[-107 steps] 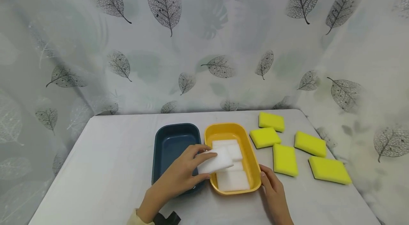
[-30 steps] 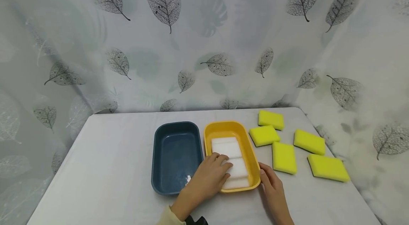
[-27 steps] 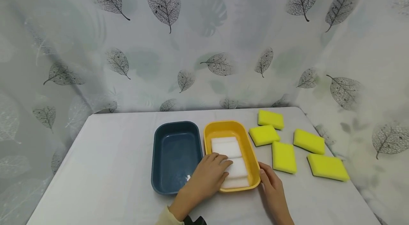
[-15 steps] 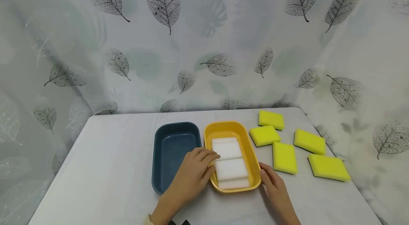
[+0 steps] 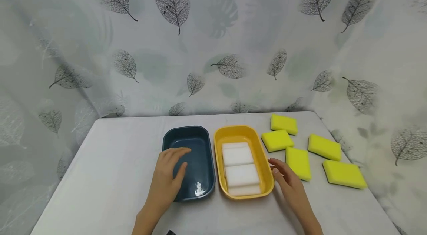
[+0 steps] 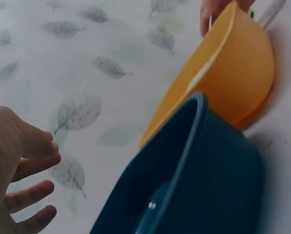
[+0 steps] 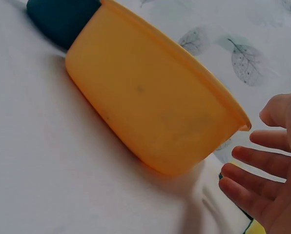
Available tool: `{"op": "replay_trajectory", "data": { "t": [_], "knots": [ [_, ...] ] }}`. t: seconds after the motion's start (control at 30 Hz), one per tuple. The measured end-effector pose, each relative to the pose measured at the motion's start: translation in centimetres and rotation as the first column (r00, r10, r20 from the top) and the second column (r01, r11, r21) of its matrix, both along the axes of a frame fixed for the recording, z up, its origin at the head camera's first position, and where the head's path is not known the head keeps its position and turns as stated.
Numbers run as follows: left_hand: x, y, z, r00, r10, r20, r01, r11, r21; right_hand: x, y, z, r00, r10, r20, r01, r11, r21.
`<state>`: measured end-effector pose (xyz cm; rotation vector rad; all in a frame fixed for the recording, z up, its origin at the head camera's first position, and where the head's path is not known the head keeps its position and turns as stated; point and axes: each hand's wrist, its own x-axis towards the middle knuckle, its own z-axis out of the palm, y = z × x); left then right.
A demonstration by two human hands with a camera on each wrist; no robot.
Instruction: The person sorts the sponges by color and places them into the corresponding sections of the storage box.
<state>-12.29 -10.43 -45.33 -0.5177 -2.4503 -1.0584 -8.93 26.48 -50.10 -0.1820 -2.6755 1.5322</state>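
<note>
My left hand hovers over the left side of the dark blue basin, fingers spread and holding nothing. In the left wrist view, that hand is apart from the basin's rim. To the right stands a yellow basin with several white sponges lying overlapped inside. Beside its right rim is my right hand, fingers loosely extended. The right wrist view shows a gap between this hand and the yellow basin. No sponge is seen inside the blue basin, though my hand covers part of it.
Several yellow sponges with dark undersides, one upright near my right hand and another at far right, lie on the table's right side. The white-covered table backs onto a leaf-patterned curtain.
My left hand, earlier holding a white sponge over the yellow basin and then touching the sponges inside, has moved left, leaving that sponge there. My right hand has eased off the rim.
</note>
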Motion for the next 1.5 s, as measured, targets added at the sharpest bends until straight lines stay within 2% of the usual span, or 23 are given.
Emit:
{"op": "replay_trajectory", "data": {
  "t": [0.17,0.3,0.4,0.5,0.6,0.7,0.77,0.87,1.07,1.13,1.23,1.3,1.37,1.43,1.5],
  "knots": [
    [0.4,-1.7,-1.2,0.995,0.097,-0.014,-0.096,0.995,0.015,-0.6,0.7,0.2,0.995,-0.013,-0.1,0.016,0.999,0.027],
    [0.6,-3.0,-2.2,0.987,0.16,-0.009,-0.16,0.987,0.027,-1.4,1.2,0.3,0.991,-0.033,-0.126,0.041,0.997,0.06],
    [0.6,-3.8,-3.1,0.978,0.204,0.045,-0.206,0.976,0.063,-2.1,1.4,0.6,0.991,-0.052,-0.123,0.066,0.992,0.109],
    [0.6,-4.5,-4.1,0.958,0.237,0.16,-0.257,0.959,0.116,-2.9,1.6,1.1,0.989,-0.059,-0.134,0.078,0.987,0.141],
    [0.7,-5.0,-5.0,0.927,0.227,0.299,-0.295,0.934,0.204,-4.0,1.9,1.5,0.988,-0.053,-0.146,0.077,0.984,0.159],
    [0.6,-5.2,-6.1,0.907,0.182,0.379,-0.307,0.903,0.3,-5.1,2.3,1.5,0.989,-0.038,-0.14,0.063,0.982,0.18],
    [0.5,-5.3,-6.6,0.91,0.142,0.39,-0.291,0.888,0.356,-5.7,2.5,1.4,0.992,-0.03,-0.121,0.055,0.978,0.203],
    [0.3,-5.3,-7.2,0.914,0.102,0.393,-0.269,0.876,0.399,-6.5,2.8,1.1,0.994,-0.019,-0.106,0.043,0.973,0.229],
    [0.3,-5.4,-7.6,0.908,0.083,0.411,-0.27,0.866,0.421,-8.2,3.2,0.7,0.997,0.011,-0.071,0.009,0.96,0.279],
    [0.3,-5.4,-7.6,0.908,0.073,0.414,-0.266,0.862,0.432,-8.6,3.3,0.5,0.999,0.018,-0.047,-0.002,0.946,0.323],
    [0.3,-5.4,-7.6,0.901,0.046,0.432,-0.265,0.846,0.463,-9.0,3.5,0.1,0.999,0.034,-0.036,-0.016,0.907,0.422],
    [0.4,-5.5,-7.5,0.887,0.035,0.46,-0.278,0.836,0.472,-9.1,3.5,-0.3,0.998,0.05,-0.04,-0.024,0.869,0.495],
    [0.5,-5.6,-7.4,0.867,0.04,0.497,-0.304,0.832,0.465,-9.3,3.4,-0.8,0.997,0.065,-0.047,-0.029,0.837,0.547],
    [0.6,-5.7,-7.2,0.845,0.064,0.531,-0.335,0.838,0.431,-9.3,3.3,-1.1,0.996,0.072,-0.056,-0.026,0.817,0.576],
    [0.6,-5.7,-7.0,0.832,0.091,0.548,-0.355,0.845,0.399,-9.3,3.4,-1.3,0.995,0.065,-0.071,-0.01,0.803,0.596]
  ]
}}
